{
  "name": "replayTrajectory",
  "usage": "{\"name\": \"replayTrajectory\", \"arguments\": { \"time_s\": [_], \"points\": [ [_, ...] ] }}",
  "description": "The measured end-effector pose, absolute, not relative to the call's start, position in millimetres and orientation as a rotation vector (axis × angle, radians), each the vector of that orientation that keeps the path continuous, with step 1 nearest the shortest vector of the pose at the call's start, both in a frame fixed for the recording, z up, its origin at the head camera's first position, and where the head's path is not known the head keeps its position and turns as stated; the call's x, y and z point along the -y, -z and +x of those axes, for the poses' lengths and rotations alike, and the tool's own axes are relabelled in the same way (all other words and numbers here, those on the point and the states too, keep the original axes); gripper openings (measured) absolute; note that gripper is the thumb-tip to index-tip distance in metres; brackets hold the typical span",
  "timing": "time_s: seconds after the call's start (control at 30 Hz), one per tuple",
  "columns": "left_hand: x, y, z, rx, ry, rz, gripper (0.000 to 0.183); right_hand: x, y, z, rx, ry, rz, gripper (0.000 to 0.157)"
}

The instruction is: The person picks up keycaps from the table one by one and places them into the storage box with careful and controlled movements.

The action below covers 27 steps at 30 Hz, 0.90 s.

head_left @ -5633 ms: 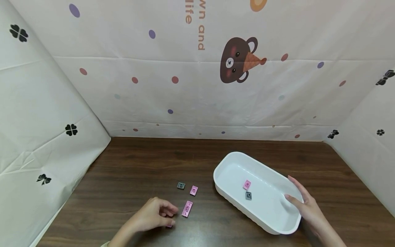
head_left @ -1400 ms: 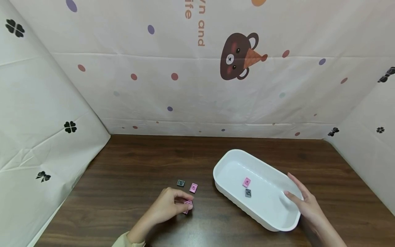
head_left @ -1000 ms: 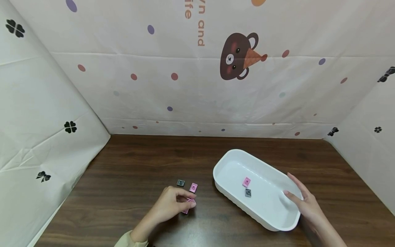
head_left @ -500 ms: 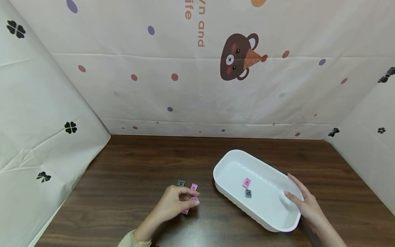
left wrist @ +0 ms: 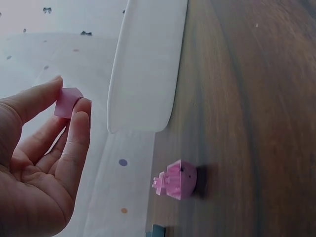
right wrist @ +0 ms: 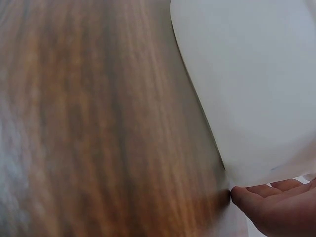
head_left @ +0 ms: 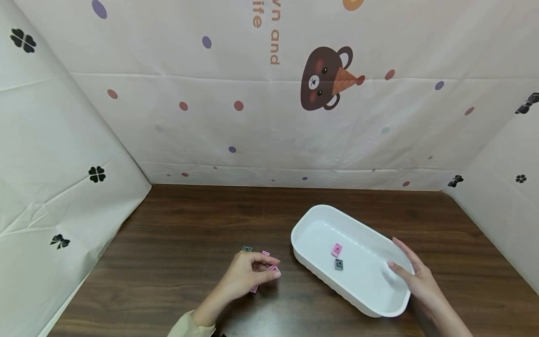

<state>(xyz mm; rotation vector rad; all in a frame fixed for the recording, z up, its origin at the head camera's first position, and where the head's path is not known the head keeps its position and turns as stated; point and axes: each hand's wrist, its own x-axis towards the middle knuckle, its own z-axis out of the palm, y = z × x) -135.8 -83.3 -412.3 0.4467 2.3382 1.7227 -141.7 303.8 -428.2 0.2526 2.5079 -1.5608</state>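
Your left grip is clamped on a small pink block, pinched between the thumb and fingertips and raised off the counter. You have it to the left of the white tray, outside the rim and well apart from your right side's work.

Beneath your left grip, the nearer pink piece lies on the counter, mostly covered in the head view. Just beyond your fingers you can see one end of the farther pink piece, and to its left a dark teal piece peeks out behind your knuckles. The left wrist view catches pink on the counter too, but from that angle I can't fairly tell which of the two pieces it is.

Your right grip is clamped on the right end of the tray, with the thumb over the inner side of the wall and the other fingers along the outside. The tray sits aslant on the counter. On its floor a loose pink piece and a grey piece lie close together, the pink one farther from you.

A pale sleeve covers your left forearm. Behind the counter rises a white cloth with coloured dots and a sideways bear print.
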Motion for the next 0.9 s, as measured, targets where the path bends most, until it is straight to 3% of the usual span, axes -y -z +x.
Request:
{"name": "replayTrajectory", "arguments": {
  "time_s": [0.57, 0.9],
  "points": [
    [65.1, 407.2, -139.8, -2.318, -1.759, 0.470, 0.030, -302.9, 427.0, -142.2, -2.492, 1.563, 0.275, 0.073],
    [52.4, 383.4, -139.9, -2.396, -1.714, 0.473, 0.024, -303.4, 426.9, -142.0, -2.488, 1.568, 0.272, 0.073]
  ]
}}
